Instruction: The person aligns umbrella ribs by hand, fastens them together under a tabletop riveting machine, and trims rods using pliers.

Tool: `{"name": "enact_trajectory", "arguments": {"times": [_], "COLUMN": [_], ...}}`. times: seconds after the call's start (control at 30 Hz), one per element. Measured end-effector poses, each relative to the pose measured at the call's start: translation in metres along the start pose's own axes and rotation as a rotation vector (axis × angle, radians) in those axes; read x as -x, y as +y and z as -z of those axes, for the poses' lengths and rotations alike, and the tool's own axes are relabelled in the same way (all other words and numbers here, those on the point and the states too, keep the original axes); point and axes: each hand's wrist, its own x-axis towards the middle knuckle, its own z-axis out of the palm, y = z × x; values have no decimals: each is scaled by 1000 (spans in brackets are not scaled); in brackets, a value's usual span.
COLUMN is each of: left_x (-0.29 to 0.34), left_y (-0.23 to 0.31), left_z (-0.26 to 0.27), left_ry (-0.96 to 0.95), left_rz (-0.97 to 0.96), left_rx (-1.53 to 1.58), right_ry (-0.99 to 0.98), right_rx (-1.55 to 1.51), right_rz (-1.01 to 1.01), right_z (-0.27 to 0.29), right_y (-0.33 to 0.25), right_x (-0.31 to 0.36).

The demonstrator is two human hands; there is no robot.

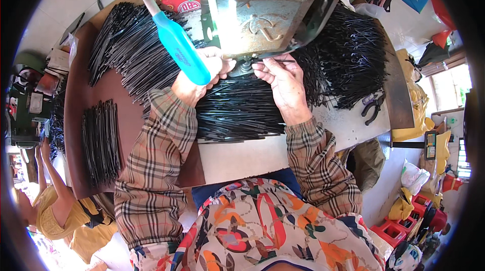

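My right hand (287, 86) pinches a thin black rod (288, 61) between thumb and fingers, beside the small metal tooling (245, 65) under a heavy green press (262, 16). On the other side of that tooling, my left hand (216, 64) has its fingers drawn together. A blue lamp head (183, 47) on a white flexible neck covers part of it, and whatever those fingers may hold cannot be made out. Directly below both hands lies a dense pile of thin black rods (240, 112).
More black rods are heaped on the left (146, 54) and right (348, 54) of the press, with a smaller bundle (101, 142) at the table's left. Black-handled pliers (373, 108) lie at the right edge. Another person (55, 210) works at far left. Red crates (399, 228) stand lower right.
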Motion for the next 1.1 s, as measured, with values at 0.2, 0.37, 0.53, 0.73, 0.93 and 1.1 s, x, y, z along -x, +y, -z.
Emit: {"name": "enact_trajectory", "arguments": {"times": [0.2, 0.37, 0.53, 0.73, 0.93, 1.1], "left_x": [-4, 14, 49, 124, 165, 176], "left_y": [-5, 3, 17, 1, -10, -13], "left_z": [10, 7, 0, -4, -3, 1], "left_ry": [-141, -141, -5, 350, 458, 374], "left_rz": [-52, -313, -121, -194, -271, -261], "left_rx": [40, -121, -17, 319, 473, 551], "right_ry": [15, 47, -86, -335, -566, -590], "right_rx": [-45, -114, -78, 196, 402, 500], "right_rz": [-6, -67, -168, -172, -255, -216], "right_z": [3, 2, 17, -15, -63, -73], "right_y": [0, -8, -25, -45, -27, -16], "right_x": [-1, 2, 20, 74, 100, 109]}}
